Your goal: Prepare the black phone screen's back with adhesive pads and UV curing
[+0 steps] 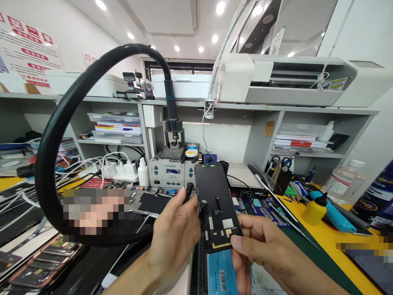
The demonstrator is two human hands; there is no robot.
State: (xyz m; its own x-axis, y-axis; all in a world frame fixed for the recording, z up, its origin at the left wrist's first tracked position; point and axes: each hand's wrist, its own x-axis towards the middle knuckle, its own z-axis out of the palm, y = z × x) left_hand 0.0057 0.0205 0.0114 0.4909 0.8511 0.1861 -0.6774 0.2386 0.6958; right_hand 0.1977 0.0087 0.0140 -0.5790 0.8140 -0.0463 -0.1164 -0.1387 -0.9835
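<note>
A phone screen (pixel 215 184), its dark back with a flex cable and small pale patches towards me, is held up tilted over the bench. My right hand (pixel 260 246) pinches its lower right corner, thumb on the near face and fingers behind. At its left edge is my left hand (pixel 176 233), thumb raised and fingertips hidden behind the screen, apparently supporting it. Below the screen lies a blue packet (pixel 222 272) with a barcode.
A hot air station (pixel 173 174) stands behind, its thick black hose (pixel 49 135) arching across the left. Phone parts (pixel 37 264) and white cables lie at left. On the right are tweezers (pixel 294 227), a yellow bottle (pixel 315 211) and a clear bottle (pixel 345 182).
</note>
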